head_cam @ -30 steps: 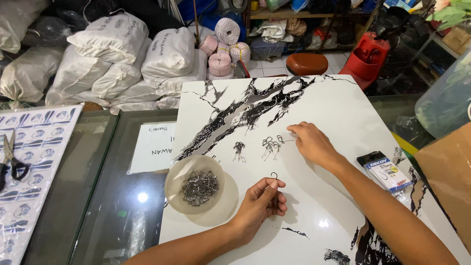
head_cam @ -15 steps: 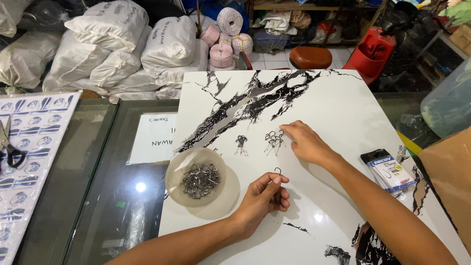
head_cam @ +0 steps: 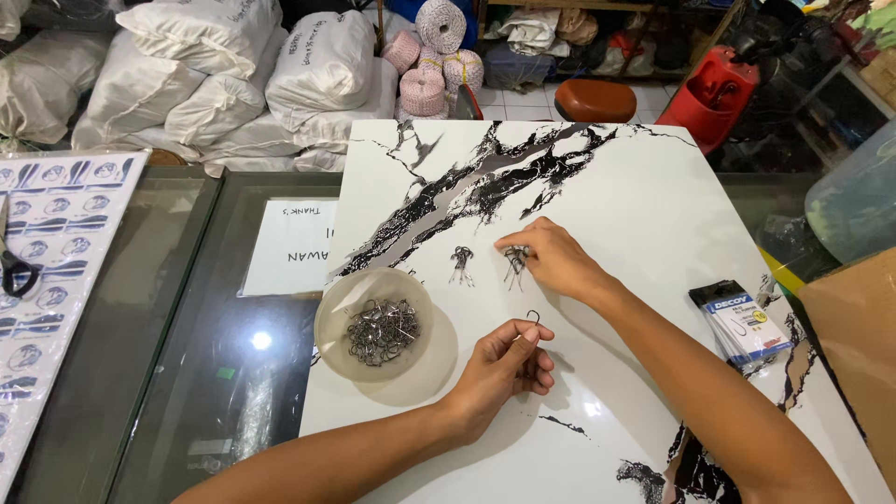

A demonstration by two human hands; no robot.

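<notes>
Pinching a single hook [head_cam: 533,315] between its fingertips, the left hand [head_cam: 504,369] rests beside the bowl of hooks [head_cam: 376,327]. The right hand [head_cam: 553,257] presses narrowed fingers onto a small hook bundle [head_cam: 514,263] on the marble-patterned board [head_cam: 653,205].

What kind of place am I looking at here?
Probably a small fishing-tackle shop counter: a bowl of metal hooks on a marbled board, a packet of hooks, a glass display case, and stuffed white sacks behind.
</notes>
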